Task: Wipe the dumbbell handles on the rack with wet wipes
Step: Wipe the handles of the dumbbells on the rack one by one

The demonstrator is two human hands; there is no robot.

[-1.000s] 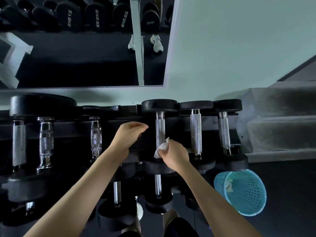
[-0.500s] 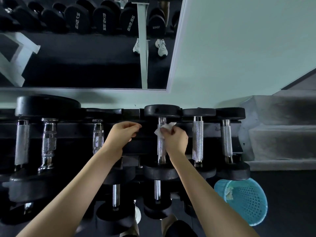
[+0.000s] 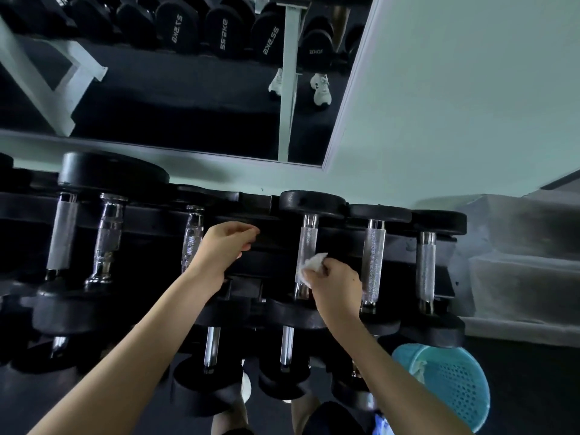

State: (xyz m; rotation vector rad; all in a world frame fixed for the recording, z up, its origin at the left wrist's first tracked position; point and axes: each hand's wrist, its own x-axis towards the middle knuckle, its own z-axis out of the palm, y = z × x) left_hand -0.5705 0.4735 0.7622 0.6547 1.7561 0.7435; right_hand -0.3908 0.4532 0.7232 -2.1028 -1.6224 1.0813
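- The mirror [image 3: 157,98] fills the upper left above the rack [image 3: 273,238]. It shows a row of black dumbbells and a pair of white shoes.
- At the left end of the rack's top row, a matt grey first handle [image 3: 61,237] runs down from a big black head [image 3: 113,174]. Just right of it is a chrome second handle [image 3: 108,237] with a knurled middle.
- Next comes a knurled third handle [image 3: 191,240], its lower part hidden behind the left wrist.
- The left hand [image 3: 224,251] lies against the dark rack bar between the third handle and the fourth. Its back faces the camera and its fingers are curled in. I cannot tell whether they grip the bar.
- On the lower row, two smooth, shiny lower handles [image 3: 211,346] sit side by side between black heads.
- The knurled fourth handle [image 3: 307,243] is the one under the wipe [image 3: 312,266]. The wipe is white and crumpled, and it is pressed on the handle's lower half.
- The right hand [image 3: 337,287] pinches the wipe, fingers and thumb bunched round it, and reaches in from the handle's right side.
- The fifth handle [image 3: 373,262] is just beside the right hand, which overlaps its lower part in this view. The sixth handle [image 3: 426,268] ends the row, apart from both hands. Both are knurled.
- A teal perforated basket [image 3: 461,390] sits on the dark floor at the lower right, near the last dumbbell. Inside it, a crumpled white scrap [image 3: 417,368] lies against the left wall.
- Grey steps [image 3: 518,271] rise at the far right, below a pale wall [image 3: 455,89].
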